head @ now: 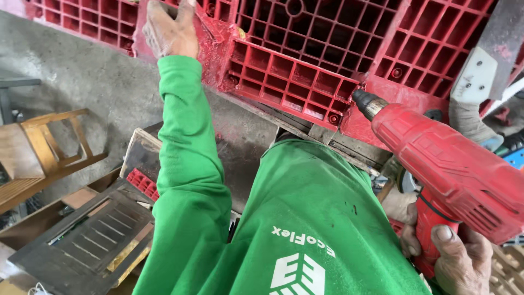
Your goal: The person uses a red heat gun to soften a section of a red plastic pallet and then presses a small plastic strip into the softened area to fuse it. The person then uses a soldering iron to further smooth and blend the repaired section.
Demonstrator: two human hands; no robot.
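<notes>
Red plastic pallet with a ribbed grid underside (327, 49) fills the top of the frame, tilted, its lower edge running from upper centre down toward the right. Left hand (170, 27), upper left, is pressed flat against the pallet's dusty red corner block, fingers together. Right hand (456, 257), lower right, is clamped around the grip of a red plastic power drill (453, 169), whose dark chuck points up-left and sits just at the pallet's lower edge near a corner block. Green long-sleeved shirt with a white printed emblem (305, 229) covers the lower centre. Open grey concrete floor (93, 82) lies at left, bounded by a yellow wooden chair frame (46, 147) and a dark slatted panel (93, 235) at lower left. A white plate with screw holes (475, 76) sits at upper right.
</notes>
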